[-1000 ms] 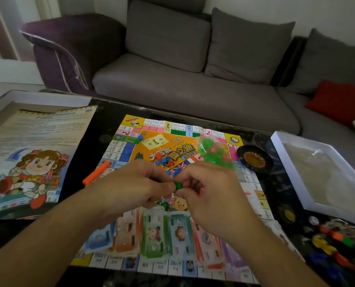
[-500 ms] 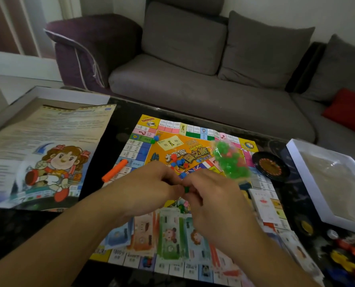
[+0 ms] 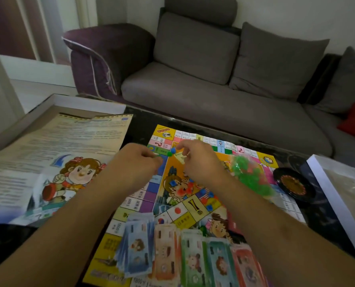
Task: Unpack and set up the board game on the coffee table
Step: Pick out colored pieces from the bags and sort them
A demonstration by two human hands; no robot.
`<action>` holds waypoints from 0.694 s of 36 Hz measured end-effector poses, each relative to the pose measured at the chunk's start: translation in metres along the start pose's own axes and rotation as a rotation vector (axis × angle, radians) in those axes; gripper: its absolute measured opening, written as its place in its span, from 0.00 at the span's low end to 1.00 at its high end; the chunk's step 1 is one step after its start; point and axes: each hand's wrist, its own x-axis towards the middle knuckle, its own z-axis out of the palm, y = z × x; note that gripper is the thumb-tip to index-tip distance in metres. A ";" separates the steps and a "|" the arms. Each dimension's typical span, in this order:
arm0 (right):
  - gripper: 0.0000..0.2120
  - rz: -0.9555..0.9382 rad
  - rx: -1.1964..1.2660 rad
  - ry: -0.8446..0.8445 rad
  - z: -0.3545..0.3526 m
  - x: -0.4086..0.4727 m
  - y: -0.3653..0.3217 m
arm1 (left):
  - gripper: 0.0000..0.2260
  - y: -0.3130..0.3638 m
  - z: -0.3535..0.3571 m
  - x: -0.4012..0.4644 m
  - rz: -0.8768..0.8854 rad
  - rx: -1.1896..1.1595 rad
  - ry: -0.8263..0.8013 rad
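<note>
Head view: sofa [image 3: 224,104] behind board [image 3: 193,195].

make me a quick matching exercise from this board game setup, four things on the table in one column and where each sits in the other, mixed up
Things:
1. clear bag of green plastic houses
2. fanned stacks of paper play money
3. black round roulette spinner
4. folded rules sheet with cartoon girl

Places:
A. near edge of the colourful game board
B. left of the board
C. on the board's right side
D. just off the board's right edge

Pairs: 1-C, 2-A, 3-D, 4-B
</note>
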 end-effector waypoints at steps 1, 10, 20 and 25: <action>0.27 -0.020 -0.035 0.001 0.007 0.011 -0.003 | 0.08 -0.001 -0.003 0.003 -0.017 -0.026 0.022; 0.10 -0.003 -0.305 -0.009 0.047 0.057 -0.012 | 0.08 0.005 -0.018 0.016 -0.080 -0.139 0.072; 0.06 0.014 -0.299 0.041 0.035 0.024 0.001 | 0.07 0.005 -0.014 0.011 -0.023 -0.109 0.012; 0.05 0.124 0.234 0.068 0.000 -0.041 0.007 | 0.06 0.009 -0.004 0.001 0.086 -0.109 -0.147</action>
